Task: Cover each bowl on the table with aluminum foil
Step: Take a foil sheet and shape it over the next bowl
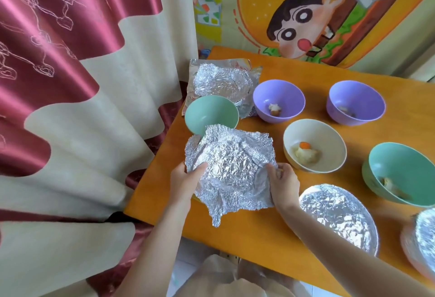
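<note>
A crumpled sheet of aluminum foil (231, 165) lies over a bowl hidden beneath it, near the table's left edge. My left hand (187, 176) grips the foil's left side and my right hand (283, 179) pinches its right side. Just behind, a green bowl (210, 113) stands uncovered. Further right stand two purple bowls (279, 100) (356, 101), a cream bowl (314, 145) and another green bowl (400, 172), all open with bits of food inside. A foil-covered bowl (339, 216) sits by my right forearm, and another covered one (421, 238) shows at the right edge.
The orange table (249, 233) holds more used foil sheets (221, 82) at its far left corner. A red and cream curtain (70, 108) hangs close along the table's left side. A cartoon wall hanging (317, 14) is behind the table.
</note>
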### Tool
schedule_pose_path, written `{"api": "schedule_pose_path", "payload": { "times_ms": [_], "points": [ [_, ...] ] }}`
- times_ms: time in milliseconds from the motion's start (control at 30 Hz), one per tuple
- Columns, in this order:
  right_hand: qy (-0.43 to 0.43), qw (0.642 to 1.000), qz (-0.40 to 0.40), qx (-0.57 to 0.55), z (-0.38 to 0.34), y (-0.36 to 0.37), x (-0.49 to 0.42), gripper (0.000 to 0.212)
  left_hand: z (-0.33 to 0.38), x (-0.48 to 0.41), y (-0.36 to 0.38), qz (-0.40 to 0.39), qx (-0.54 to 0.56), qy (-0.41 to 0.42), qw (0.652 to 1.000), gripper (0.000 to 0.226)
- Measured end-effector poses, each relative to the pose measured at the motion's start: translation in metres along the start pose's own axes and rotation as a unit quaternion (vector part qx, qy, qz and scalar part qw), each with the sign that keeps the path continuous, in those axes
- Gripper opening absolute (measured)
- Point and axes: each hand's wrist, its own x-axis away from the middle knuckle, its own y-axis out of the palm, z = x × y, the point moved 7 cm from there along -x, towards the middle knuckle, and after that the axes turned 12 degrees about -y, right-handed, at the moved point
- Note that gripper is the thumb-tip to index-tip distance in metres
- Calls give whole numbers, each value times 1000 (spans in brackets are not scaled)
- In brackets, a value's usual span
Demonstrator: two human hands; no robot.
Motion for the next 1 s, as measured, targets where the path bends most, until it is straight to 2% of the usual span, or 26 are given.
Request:
{"api": "schedule_pose_path", "payload": {
  "times_ms": [67,133,200,233,267,333,400,467,533,667,733,767,833,900,1000],
  "points": [
    [0,1000,-4,-4,2,3,2,22,-6,3,2,-22,24,-58,998,22],
    [2,1000,-3,-4,3,6,3,21,-9,5,7,-113,97,-100,984,32],
    [4,1000,-5,1,4,7,3,20,-7,6,11,-210,160,-97,960,51],
    [6,1000,-8,1,5,8,3,21,-8,5,7,-217,170,-88,957,54],
    [9,1000,-10,-1,7,9,4,22,-9,2,2,-193,169,-82,963,50],
    [13,1000,-17,-5,8,12,6,25,-13,-4,-13,-87,153,-53,983,30],
    [13,1000,-21,-6,8,17,9,26,-13,-5,-27,21,104,16,994,13],
    [0,1000,-29,0,2,21,15,28,-13,-3,-32,69,71,50,994,10],
    [-18,999,-38,10,-4,26,20,35,-19,-9,-34,79,75,14,994,11],
    [-20,997,-66,32,-7,38,22,41,-47,-35,-43,79,163,-172,968,16],
    [-8,996,-75,40,-5,43,22,41,-51,-40,-46,86,162,-189,965,20],
    [-4,995,-83,49,-3,46,22,40,-49,-40,-48,100,130,-166,972,25],
    [1,992,-101,70,-1,50,22,33,-34,-34,-50,131,52,-50,989,30],
    [9,992,-103,68,-2,53,19,21,-22,-30,-49,143,-5,59,988,19],
    [8,992,-109,64,-8,54,9,35,-17,-31,-47,131,-29,77,988,18]
  ]
}}
